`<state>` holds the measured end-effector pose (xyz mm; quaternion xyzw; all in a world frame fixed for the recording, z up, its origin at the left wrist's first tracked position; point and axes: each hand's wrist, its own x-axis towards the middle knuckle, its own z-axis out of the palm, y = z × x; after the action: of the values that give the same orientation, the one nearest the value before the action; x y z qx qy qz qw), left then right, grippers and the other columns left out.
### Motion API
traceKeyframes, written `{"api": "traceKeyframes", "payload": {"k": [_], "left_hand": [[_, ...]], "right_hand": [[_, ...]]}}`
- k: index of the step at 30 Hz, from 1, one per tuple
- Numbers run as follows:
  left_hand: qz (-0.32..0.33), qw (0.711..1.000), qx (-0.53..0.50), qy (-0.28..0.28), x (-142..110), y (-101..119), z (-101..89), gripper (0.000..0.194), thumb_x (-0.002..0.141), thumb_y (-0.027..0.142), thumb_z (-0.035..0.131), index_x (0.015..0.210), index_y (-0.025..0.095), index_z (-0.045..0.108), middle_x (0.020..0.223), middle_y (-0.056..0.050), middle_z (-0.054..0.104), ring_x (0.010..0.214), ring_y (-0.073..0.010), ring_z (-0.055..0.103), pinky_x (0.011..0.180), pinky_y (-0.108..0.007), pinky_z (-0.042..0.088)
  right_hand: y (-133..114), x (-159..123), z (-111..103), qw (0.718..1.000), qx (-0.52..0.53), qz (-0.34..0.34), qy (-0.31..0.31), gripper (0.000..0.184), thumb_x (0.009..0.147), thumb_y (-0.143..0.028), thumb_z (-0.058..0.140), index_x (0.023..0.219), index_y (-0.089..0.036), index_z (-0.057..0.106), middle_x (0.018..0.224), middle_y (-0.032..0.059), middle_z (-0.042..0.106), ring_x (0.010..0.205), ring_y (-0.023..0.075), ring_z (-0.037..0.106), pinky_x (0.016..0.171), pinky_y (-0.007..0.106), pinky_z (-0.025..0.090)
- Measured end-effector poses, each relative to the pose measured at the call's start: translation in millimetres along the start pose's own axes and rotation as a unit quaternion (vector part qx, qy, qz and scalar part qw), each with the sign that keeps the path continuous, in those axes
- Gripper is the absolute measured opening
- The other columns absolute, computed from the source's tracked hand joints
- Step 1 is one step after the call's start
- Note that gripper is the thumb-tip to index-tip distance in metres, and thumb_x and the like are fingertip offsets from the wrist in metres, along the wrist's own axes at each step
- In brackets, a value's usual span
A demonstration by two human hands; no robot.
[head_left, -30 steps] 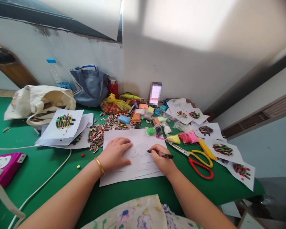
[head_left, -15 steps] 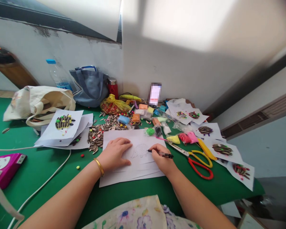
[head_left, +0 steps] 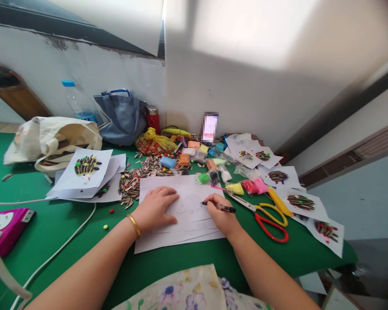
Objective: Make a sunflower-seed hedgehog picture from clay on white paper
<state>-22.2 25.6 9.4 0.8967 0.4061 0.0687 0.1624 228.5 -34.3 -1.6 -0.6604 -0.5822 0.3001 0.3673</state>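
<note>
Just now I see the pen (head_left: 228, 209) has crept slightly rightward beside the drawing (head_left: 189, 204); sketching seems underway. The right hand (head_left: 220, 214) pinches it; the left hand (head_left: 158, 209), thumb spread, presses the paper (head_left: 155, 241), drawing between both.

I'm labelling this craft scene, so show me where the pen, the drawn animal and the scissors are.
Pen (head_left: 225, 209): head view, on the dark barrel.
Drawn animal (head_left: 191, 203): head view, on the middle of its body.
Scissors (head_left: 249, 205): head view, on the metal blades near the handles.
</note>
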Motion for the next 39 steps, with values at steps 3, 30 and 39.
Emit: {"api": "traceKeyframes", "payload": {"k": [3, 30, 39], "left_hand": [[0.0, 1.0, 0.0, 0.0, 0, 0, 0.0, 0.073, 0.064, 0.048, 0.077, 0.131, 0.028, 0.056, 0.137, -0.007, 0.053, 0.129, -0.031, 0.043, 0.105, -0.047, 0.033], [-0.004, 1.0, -0.014, 0.0, -1, 2, -1.8, 0.072, 0.064, 0.047, 0.078, 0.13, 0.029, 0.057, 0.137, -0.007, 0.053, 0.128, -0.0323, 0.043, 0.105, -0.047, 0.033], [-0.005, 1.0, -0.014, -0.001, 0, 1, -1.9, 0.071, 0.064, 0.048, 0.078, 0.13, 0.03, 0.058, 0.137, -0.007, 0.053, 0.128, -0.0326, 0.043, 0.106, -0.046, 0.033]], "right_hand": [[0, 0, 0, 1.0, -0.008, 0.005, -0.004, 0.018, 0.078, -0.024, 0.049, 0.081, -0.021, 0.066, 0.071, -0.0002, 0.063, 0.066, 0.017, 0.055, 0.061, 0.027, 0.039], [-7, -11, 8, 0.998, -0.024, -0.035, -0.038, 0.017, 0.078, -0.02, 0.05, 0.079, -0.022, 0.067, 0.075, 0.0, 0.067, 0.07, 0.0168, 0.058, 0.063, 0.025, 0.041], [-2, -8, 7, 1.0, 0.002, -0.014, -0.025, 0.017, 0.078, -0.021, 0.049, 0.078, -0.022, 0.066, 0.07, -0.0008, 0.064, 0.063, 0.0157, 0.054, 0.058, 0.025, 0.039]]}}
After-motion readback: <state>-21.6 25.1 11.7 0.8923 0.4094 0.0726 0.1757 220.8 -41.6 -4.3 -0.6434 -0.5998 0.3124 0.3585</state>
